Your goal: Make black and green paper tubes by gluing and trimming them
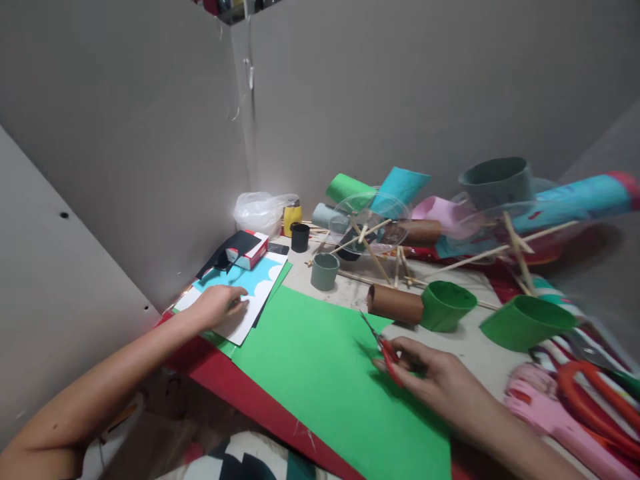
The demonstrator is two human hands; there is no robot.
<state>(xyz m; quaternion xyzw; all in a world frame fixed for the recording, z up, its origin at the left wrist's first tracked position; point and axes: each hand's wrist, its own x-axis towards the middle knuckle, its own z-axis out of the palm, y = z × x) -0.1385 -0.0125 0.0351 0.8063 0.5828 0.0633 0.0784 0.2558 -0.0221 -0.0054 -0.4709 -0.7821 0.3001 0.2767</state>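
Observation:
My right hand grips small scissors by their red handles, the blades pointing up and left above a large green sheet. My left hand is over a white sheet with a light-blue, scallop-edged area. Its fingers are loosely bent with the tips apart, and nothing shows between them. Beyond that hand lie a black sheet and a red-and-white box. A brown tube and a green tube stand past the scissors.
A grey ring, a black cup-like piece and a yellow bottle stand at the back. Stick frames with clear discs and coloured tubes crowd the right. Orange-handled scissors lie nearest me there. Grey walls enclose the table.

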